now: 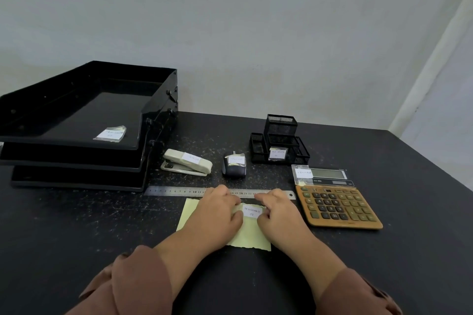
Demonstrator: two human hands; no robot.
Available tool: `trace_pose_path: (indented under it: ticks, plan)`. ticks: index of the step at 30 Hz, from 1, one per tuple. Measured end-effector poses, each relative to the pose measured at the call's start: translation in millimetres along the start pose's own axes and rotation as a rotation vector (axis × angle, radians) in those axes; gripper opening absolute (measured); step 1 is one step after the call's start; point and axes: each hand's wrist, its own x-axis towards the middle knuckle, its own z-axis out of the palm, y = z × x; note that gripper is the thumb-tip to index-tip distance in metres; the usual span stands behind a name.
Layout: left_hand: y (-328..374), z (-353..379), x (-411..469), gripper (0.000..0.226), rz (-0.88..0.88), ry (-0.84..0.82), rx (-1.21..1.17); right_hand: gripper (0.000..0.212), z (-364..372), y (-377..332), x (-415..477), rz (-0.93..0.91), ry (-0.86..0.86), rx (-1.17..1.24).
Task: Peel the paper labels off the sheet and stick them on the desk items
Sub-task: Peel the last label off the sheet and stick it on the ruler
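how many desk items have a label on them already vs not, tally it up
labelled: 5 (tray stack, stapler, small dark device, mesh organizer, calculator)
unlabelled: 1 (ruler)
total: 6 items; one more label sits on the yellow sheet between the hands

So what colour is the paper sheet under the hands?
Pale yellow. The sheet shows best in the head view, the only one here.

office desk: stacked letter trays [76,120], stapler [188,162], calculator [337,202].
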Motion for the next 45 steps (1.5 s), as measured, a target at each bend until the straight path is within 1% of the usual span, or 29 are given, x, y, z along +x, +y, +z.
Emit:
trace_pose_path:
  ticks: [7,10,13,20,26,34,36,40,42,43,45]
  plan:
    - [-0.8,-1.9,-1.8,0.025,0.028,-0.006,-0.05,0.048,-1.3,0.1,0.7,-0.003,-0.028,-0.024]
    - [-1.3,-1.8,-1.2,0.031,0.003,0.009,-0.056,0.047,-1.2,0.4,0.4,0.001,-0.028,-0.031]
    - [-0.1,-0.5,-0.9,0.037,-0.012,0.005,0.003,0.047,-0.9,0.6,0.6,0.01,-0.038,-0.023]
    - [5.3,0.8,-5.4,0.036,0.053,0.017,0.139,0.047,-0.7,1.5,1.0,0.011,-0.044,-0.022]
    - [4.2,0.8,-5.2,0.034,0.051,0.013,0.126,0.046,-0.3,0.7,1.2,0.012,-0.041,-0.019]
    - [1.9,-1.1,-3.4,0.03,0.076,0.008,0.022,0.046,-1.4,0.0,0.5,0.016,-0.047,-0.022]
    - [1.9,-2.9,-2.4,0.031,0.062,-0.006,-0.033,0.047,-2.1,-0.2,0.4,0.017,-0.047,-0.02]
    - [2.5,-5.6,-2.7,0.037,0.004,-0.057,-0.22,0.046,-3.9,-1.6,0.6,0.008,-0.053,-0.017]
    - [2.4,-5.2,-1.8,0.038,-0.041,-0.031,-0.268,0.047,-4.4,-2.5,0.6,0.004,-0.06,-0.031]
    - [2.0,-4.6,-0.8,0.037,-0.067,0.006,-0.249,0.048,-4.7,-2.8,0.6,0.008,-0.061,-0.033]
    - [1.5,-2.6,0.2,0.034,-0.11,0.061,-0.113,0.049,-5.1,-2.6,-0.6,0.018,-0.065,-0.026]
